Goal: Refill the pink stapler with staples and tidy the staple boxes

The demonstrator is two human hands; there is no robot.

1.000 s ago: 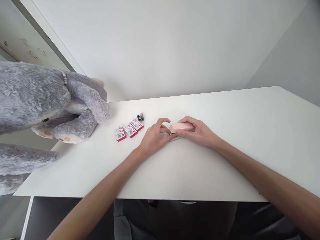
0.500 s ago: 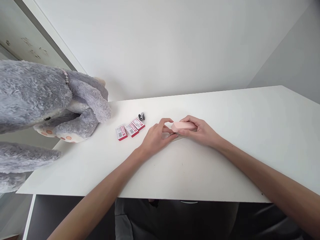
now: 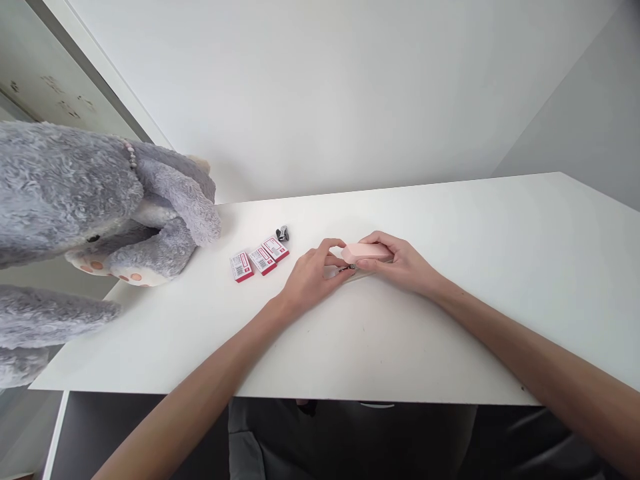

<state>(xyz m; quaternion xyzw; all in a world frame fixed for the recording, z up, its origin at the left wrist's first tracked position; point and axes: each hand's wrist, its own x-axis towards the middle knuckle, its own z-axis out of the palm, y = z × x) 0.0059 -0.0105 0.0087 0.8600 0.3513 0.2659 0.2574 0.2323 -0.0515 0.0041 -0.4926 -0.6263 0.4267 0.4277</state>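
A pale pink stapler (image 3: 367,252) is in my right hand (image 3: 403,261), with the thumb along the near side and the fingers over the far side. Its upper arm looks raised above a pale base (image 3: 359,275) on the tabletop. My left hand (image 3: 314,272) is curled at the stapler's left end. The thumb and fingers close around a small dark metallic part (image 3: 351,267) under the pink arm; fingers partly hide it. Whether loose staples are there, I cannot tell.
Left of my hands lie three small white-and-red boxes with printed labels (image 3: 263,259). Just behind them sits a black-and-silver staple remover (image 3: 283,233). A big grey plush toy (image 3: 165,220) leans over the left end of the white table (image 3: 320,353). The wall stands behind.
The view has shifted slightly. My left fingers have moved a little, and more of the small metallic part shows beneath the pink arm. The right hand keeps its hold.
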